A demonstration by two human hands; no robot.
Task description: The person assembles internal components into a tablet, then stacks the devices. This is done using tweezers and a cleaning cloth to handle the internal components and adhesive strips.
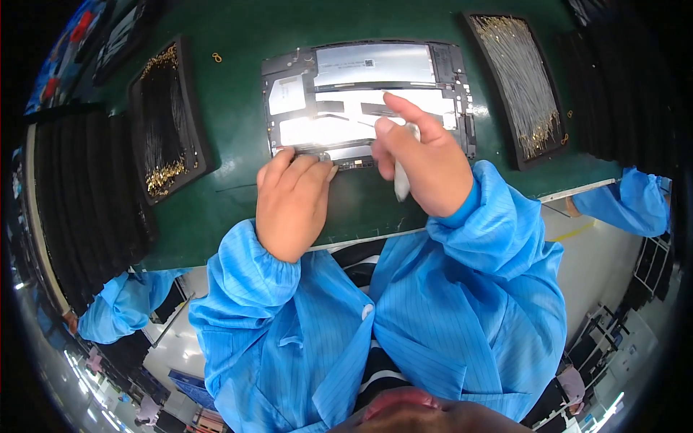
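Observation:
An opened flat electronic device [368, 97] with silver panels and a dark frame lies on the green mat [238, 108] in front of me. My left hand [289, 198] presses its fingertips on the device's near edge. My right hand [422, 162] grips a white pen-like tool [401, 184], forefinger stretched out over the middle of the device. Both forearms wear blue sleeves.
A black tray of dark thin cables with gold ends [164, 119] sits at the left. A second tray of pale cables with gold ends [520, 83] sits at the right. Other people in blue sleeves [635, 202] work at both sides. Black stacked trays [79, 195] line the left edge.

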